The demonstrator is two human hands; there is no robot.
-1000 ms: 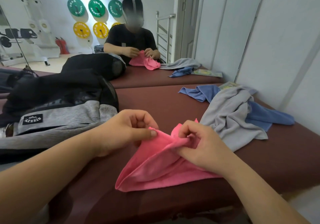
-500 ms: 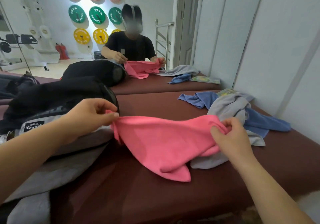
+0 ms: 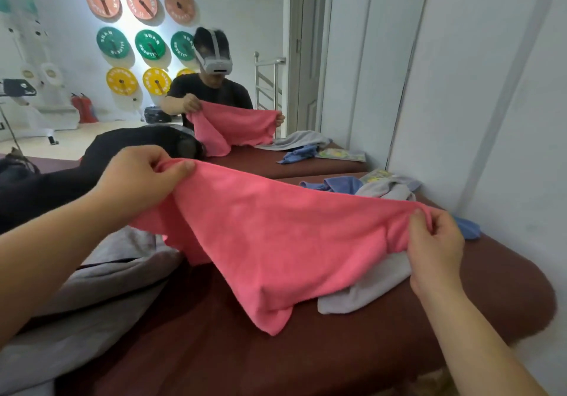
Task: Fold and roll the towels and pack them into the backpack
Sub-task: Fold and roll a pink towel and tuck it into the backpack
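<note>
A pink towel [image 3: 276, 236] hangs spread in the air above the maroon table [image 3: 491, 276]. My left hand [image 3: 144, 175] pinches its upper left corner and my right hand [image 3: 435, 242] pinches its upper right corner. The lower point of the pink towel droops onto the table. A grey towel [image 3: 368, 288] lies crumpled under its right side, and a blue towel [image 3: 340, 184] lies behind it. The black and grey backpack [image 3: 92, 276] lies on its side at the left, partly hidden by my left arm.
A large mirror [image 3: 245, 27] stands at the table's far edge and reflects a person with a headset holding the pink towel. A white wall [image 3: 506, 104] runs along the right. A colourful booklet [image 3: 377, 175] lies by the wall behind the towels.
My hands have drawn apart and risen, and the pink towel went from bunched on the table to stretched out and lifted.
</note>
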